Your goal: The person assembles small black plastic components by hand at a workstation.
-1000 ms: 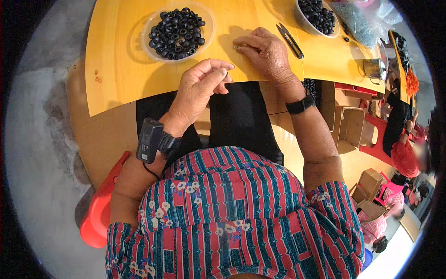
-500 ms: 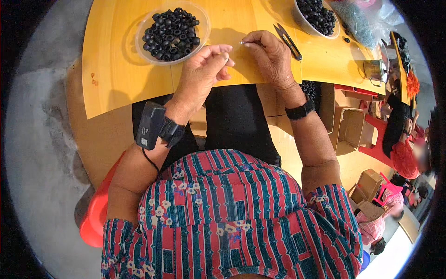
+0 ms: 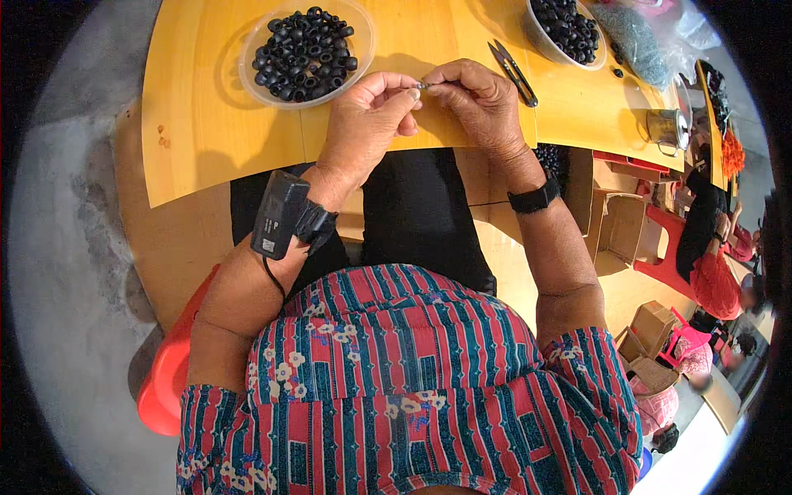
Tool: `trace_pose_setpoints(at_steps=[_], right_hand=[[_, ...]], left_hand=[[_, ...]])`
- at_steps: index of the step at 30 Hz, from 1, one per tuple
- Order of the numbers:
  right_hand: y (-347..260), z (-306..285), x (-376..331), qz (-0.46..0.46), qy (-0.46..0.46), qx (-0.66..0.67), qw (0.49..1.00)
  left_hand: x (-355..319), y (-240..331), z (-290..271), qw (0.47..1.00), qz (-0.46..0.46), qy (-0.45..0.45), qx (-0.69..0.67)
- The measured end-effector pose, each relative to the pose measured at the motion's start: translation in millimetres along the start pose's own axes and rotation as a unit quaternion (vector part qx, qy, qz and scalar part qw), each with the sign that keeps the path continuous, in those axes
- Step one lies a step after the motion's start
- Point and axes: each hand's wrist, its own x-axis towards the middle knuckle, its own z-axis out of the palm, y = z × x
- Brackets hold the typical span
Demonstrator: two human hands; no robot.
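Small part (image 3: pixel 423 85), 1: pinched between fingertips of your left hand (image 3: pixel 367 114) and right hand (image 3: pixel 484 103), over worktop (image 3: pixel 223 124); work on it seems unfinished. Left bowl (image 3: pixel 365 40), right bowl (image 3: pixel 540 44): black hollow pieces (image 3: pixel 305 58) in both; whether finished or waiting, cannot tell. Snips (image 3: pixel 529 98): unheld, beside right hand.

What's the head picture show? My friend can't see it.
A person's bare right hand and bare left hand meet at a tiny dark piece above a yellow table. Nearby: a round clear plastic bowl of hollow black pieces and pointed black snips.
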Motion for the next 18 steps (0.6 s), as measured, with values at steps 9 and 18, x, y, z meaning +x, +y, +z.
trace_pose_setpoints(at_steps=[9, 18], right_hand=[[0.9, 3.2, -2.2, 0.030, -0.007, 0.064, 0.998], [2.0, 3.0, -3.0, 0.013, -0.018, 0.044, 0.999]], left_hand=[[-1.4, 0.1, -0.5, 0.999, 0.004, -0.005, 0.039], [0.0, -2.2, 1.4, 1.000, 0.009, 0.011, 0.027]])
